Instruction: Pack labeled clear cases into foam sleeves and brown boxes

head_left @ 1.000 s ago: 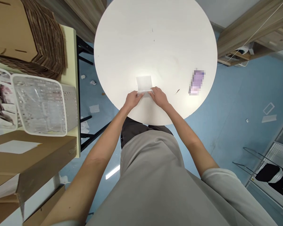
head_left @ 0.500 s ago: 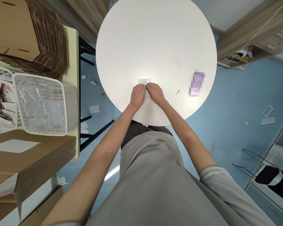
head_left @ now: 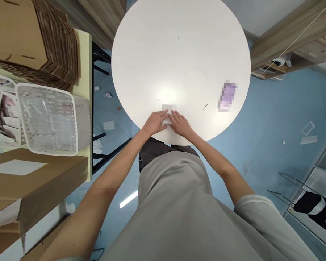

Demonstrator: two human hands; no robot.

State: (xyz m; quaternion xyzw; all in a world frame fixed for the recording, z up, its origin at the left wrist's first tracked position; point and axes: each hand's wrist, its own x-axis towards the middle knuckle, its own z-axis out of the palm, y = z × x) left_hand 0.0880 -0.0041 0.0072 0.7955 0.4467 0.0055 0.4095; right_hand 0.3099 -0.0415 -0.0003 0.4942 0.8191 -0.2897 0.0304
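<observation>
A small white sheet point(head_left: 169, 107), seemingly a folded tissue or piece of paper, lies flat near the front edge of the white round table point(head_left: 179, 69). My left hand point(head_left: 154, 122) rests on its left side, fingers stretched out over it and thumb apart below. From the right, my right hand point(head_left: 180, 124) lies on the sheet with its fingers extended and slightly spread. The fingertips of both hands almost meet over the middle, covering part of the sheet.
A purple pixelated object point(head_left: 227, 96) lies on the table's right side. At left, a side table point(head_left: 84, 72) carries stacked cardboard point(head_left: 61, 47), a clear plastic basket point(head_left: 47, 119) and a cardboard box point(head_left: 54, 170). Paper scraps point(head_left: 108, 125) litter the blue floor.
The sheet and both hands have moved toward my body. My fingers, earlier bunched together at the sheet, now lie stretched out on it, and the sheet looks more compact.
</observation>
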